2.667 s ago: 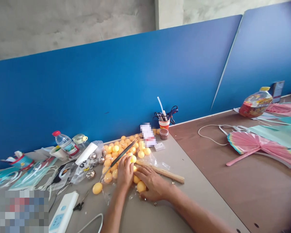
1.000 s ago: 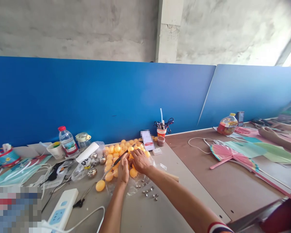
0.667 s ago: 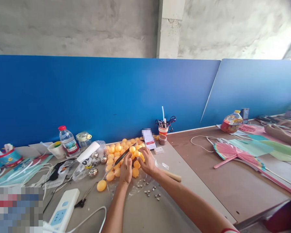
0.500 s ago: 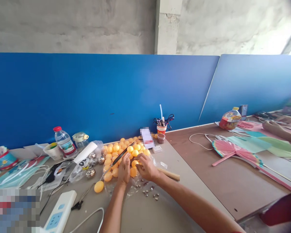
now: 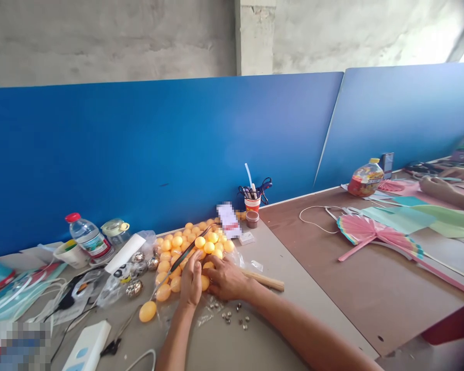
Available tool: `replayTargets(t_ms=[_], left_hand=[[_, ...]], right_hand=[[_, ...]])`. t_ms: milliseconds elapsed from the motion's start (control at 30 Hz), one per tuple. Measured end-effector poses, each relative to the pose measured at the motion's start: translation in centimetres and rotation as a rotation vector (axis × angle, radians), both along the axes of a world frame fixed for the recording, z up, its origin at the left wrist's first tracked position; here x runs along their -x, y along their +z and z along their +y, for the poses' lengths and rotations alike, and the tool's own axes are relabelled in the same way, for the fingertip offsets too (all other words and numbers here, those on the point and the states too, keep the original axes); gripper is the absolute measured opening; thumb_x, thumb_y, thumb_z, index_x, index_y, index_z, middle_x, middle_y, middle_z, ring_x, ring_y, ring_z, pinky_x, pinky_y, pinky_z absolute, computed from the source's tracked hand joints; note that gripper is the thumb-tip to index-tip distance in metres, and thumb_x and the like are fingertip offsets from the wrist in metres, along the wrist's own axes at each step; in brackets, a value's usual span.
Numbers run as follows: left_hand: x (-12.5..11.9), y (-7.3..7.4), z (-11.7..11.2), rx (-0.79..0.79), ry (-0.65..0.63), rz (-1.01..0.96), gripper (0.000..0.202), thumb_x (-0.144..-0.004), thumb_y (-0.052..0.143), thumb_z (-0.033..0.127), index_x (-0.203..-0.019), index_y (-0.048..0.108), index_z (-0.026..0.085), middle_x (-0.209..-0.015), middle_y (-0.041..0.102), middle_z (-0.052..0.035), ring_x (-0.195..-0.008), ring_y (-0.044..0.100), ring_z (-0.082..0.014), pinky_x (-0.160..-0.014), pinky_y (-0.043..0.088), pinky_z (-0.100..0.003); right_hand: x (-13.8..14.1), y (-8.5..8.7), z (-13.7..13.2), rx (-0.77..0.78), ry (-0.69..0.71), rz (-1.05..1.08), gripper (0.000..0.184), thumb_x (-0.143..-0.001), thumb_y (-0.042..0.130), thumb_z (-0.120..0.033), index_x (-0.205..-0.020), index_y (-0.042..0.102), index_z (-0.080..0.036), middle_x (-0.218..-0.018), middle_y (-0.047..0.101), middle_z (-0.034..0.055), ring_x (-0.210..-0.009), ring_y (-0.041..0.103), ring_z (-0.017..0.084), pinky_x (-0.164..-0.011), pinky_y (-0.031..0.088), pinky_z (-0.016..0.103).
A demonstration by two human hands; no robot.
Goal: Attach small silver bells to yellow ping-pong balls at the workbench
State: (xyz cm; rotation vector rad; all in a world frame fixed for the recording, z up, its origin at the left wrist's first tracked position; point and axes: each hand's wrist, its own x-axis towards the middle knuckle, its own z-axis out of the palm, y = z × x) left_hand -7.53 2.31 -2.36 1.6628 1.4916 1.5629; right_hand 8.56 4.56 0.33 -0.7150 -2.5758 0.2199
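Note:
A heap of orange plastic balls (image 5: pixel 177 240), like ping-pong balls, lies on a clear plastic bag at the middle of the table. My left hand (image 5: pixel 192 281) is upright at the heap's near edge, its fingers stretched out and the thumb beside them. Opposite it, my right hand (image 5: pixel 227 278) bends over the near balls with curled fingers; the fingertips and anything in them are hidden. One ball (image 5: pixel 204 283) shows between the hands. Across the heap lies a black-handled tool (image 5: pixel 182 256), slim and with a cord. Small shiny metal bells (image 5: pixel 227 317) are scattered below my right hand.
A wooden stick (image 5: pixel 268 282) lies right of my right hand. Leftward are a loose ball (image 5: pixel 147 312), silver openwork balls (image 5: pixel 134 288), a power strip (image 5: pixel 88 346) and a bottle (image 5: pixel 90 237). A pink paper fan (image 5: pixel 375 234) and another person's hands (image 5: pixel 435 185) are far right.
The view has shifted, so the table things sit further left. My right hand's fingers have dropped lower and are more tucked in among the near balls. My left hand remains beside them.

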Motion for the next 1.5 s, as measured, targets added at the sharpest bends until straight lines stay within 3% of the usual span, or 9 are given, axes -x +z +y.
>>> replayTargets(t_ms=[200,367,567,667,900,1100,1267,1367,1500], left_hand=[[0.1,-0.2,-0.1,0.015,0.01,0.061,0.051,-0.094,0.036,0.052,-0.124,0.058,0.016,-0.129,0.061,-0.0153,-0.124,0.055,-0.0289,-0.107,0.041,-0.05],[0.2,-0.1,-0.1,0.02,0.02,0.045,0.05,-0.093,0.037,0.051,-0.125,0.058,0.019,-0.126,0.063,-0.0142,-0.121,0.057,-0.0288,-0.104,0.045,-0.05],[0.0,0.1,-0.1,0.018,0.058,0.168,0.048,-0.09,0.046,0.049,-0.125,0.057,0.017,-0.125,0.064,-0.0149,-0.118,0.059,-0.0303,-0.101,0.046,-0.052],[0.0,0.1,-0.2,0.003,0.071,0.243,0.047,-0.091,0.047,0.045,-0.127,0.056,0.017,-0.127,0.062,-0.0153,-0.12,0.057,-0.0301,-0.101,0.046,-0.052],[-0.3,-0.6,0.3,-0.113,0.102,0.512,0.034,-0.088,0.054,0.032,-0.119,0.062,0.022,-0.122,0.066,-0.0112,-0.117,0.059,-0.0287,-0.102,0.045,-0.052],[-0.4,-0.1,0.4,-0.096,0.13,0.564,0.027,-0.09,0.049,0.027,-0.108,0.068,0.022,-0.116,0.068,-0.0104,-0.112,0.061,-0.0279,-0.099,0.048,-0.051],[-0.2,0.8,-0.4,-0.049,0.004,0.657,0.037,-0.079,0.062,0.028,-0.116,0.064,0.024,-0.121,0.065,-0.0102,-0.115,0.057,-0.0311,-0.101,0.044,-0.053],[0.0,0.7,-0.7,-0.016,-0.02,0.716,0.047,-0.073,0.065,0.021,-0.12,0.061,0.024,-0.121,0.063,-0.0101,-0.115,0.055,-0.0319,-0.101,0.044,-0.054],[0.4,0.0,-0.3,-0.01,-0.001,0.706,0.035,-0.079,0.058,0.019,-0.113,0.064,0.024,-0.11,0.066,-0.0094,-0.108,0.059,-0.0302,-0.096,0.047,-0.053]], right_hand=[[0.0,-0.1,0.2,0.043,0.009,0.047,0.036,-0.075,0.064,-0.032,-0.109,0.061,-0.024,-0.111,0.056,0.0082,-0.092,0.055,0.023,-0.084,0.044,0.039],[-0.4,-1.0,0.8,0.063,0.029,0.242,0.038,-0.073,0.066,-0.028,-0.11,0.06,-0.022,-0.119,0.054,0.0096,-0.101,0.055,0.025,-0.089,0.045,0.041],[-1.1,-1.3,1.8,0.064,-0.268,0.382,0.039,-0.076,0.06,-0.017,-0.115,0.059,-0.024,-0.135,0.043,0.0113,-0.112,0.051,0.028,-0.096,0.045,0.046],[-1.1,-1.5,2.1,0.085,-0.317,0.347,0.039,-0.079,0.055,-0.013,-0.116,0.059,-0.024,-0.135,0.043,0.0119,-0.113,0.05,0.027,-0.097,0.045,0.045],[-1.4,-2.0,2.3,0.126,-0.221,0.316,0.067,-0.077,0.049,-0.006,-0.141,0.038,-0.02,-0.141,0.038,0.0168,-0.124,0.046,0.03,-0.099,0.047,0.047],[-1.5,-2.3,2.3,0.148,-0.208,0.32,0.058,-0.077,0.05,-0.008,-0.135,0.042,-0.016,-0.134,0.042,0.0187,-0.118,0.049,0.03,-0.094,0.049,0.048],[-1.6,-2.3,2.3,0.175,-0.201,0.29,0.05,-0.08,0.051,-0.009,-0.129,0.047,-0.018,-0.13,0.045,0.016,-0.111,0.052,0.027,-0.095,0.047,0.045],[-1.5,-2.3,2.4,0.182,-0.219,0.297,0.051,-0.079,0.052,-0.007,-0.129,0.048,-0.017,-0.129,0.044,0.0162,-0.11,0.051,0.027,-0.095,0.047,0.044],[-1.4,-2.4,2.4,0.189,-0.232,0.335,0.048,-0.079,0.051,-0.007,-0.126,0.051,-0.019,-0.114,0.048,0.0114,-0.1,0.051,0.024,-0.088,0.049,0.04]])
